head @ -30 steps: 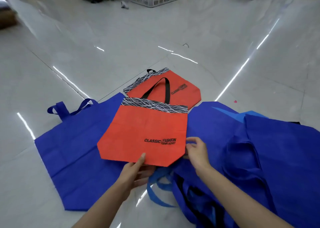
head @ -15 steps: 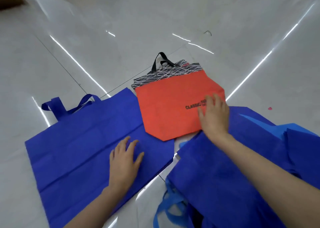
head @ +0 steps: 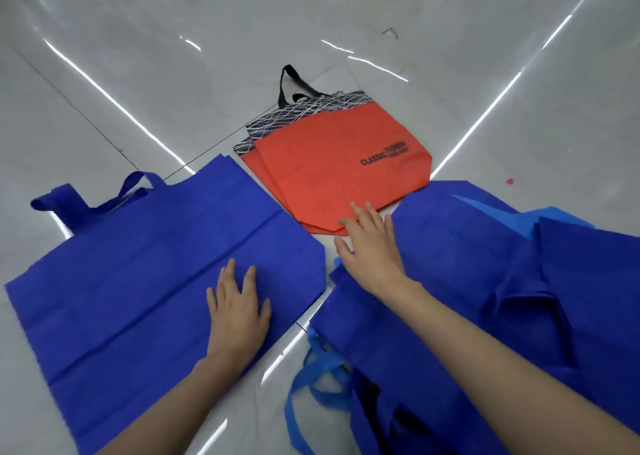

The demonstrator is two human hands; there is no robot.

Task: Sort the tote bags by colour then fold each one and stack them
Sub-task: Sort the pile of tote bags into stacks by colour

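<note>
Pressing with flat left hand (head: 239, 305) on the spread blue tote (head: 138, 281), near left of the floor (head: 173, 56); touching with straight-fingered right hand (head: 372, 247) the orange totes (head: 332, 164) at their near corner, mid-floor. Seemingly done with pairing the orange; yet to fold anything or go through the blue heap (head: 519, 299) at near right.

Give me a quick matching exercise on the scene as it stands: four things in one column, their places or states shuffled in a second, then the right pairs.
Things:
1. left hand
2. right hand
3. orange tote bags
4. heap of blue bags

Places or states:
A. stacked together, farthest from the person
B. lying flat, fingers straight, on the spread-out blue bag
C. piled loosely on the right
D. fingers straight, reaching onto the near edge of the orange stack

Pairs: 1-B, 2-D, 3-A, 4-C
</note>
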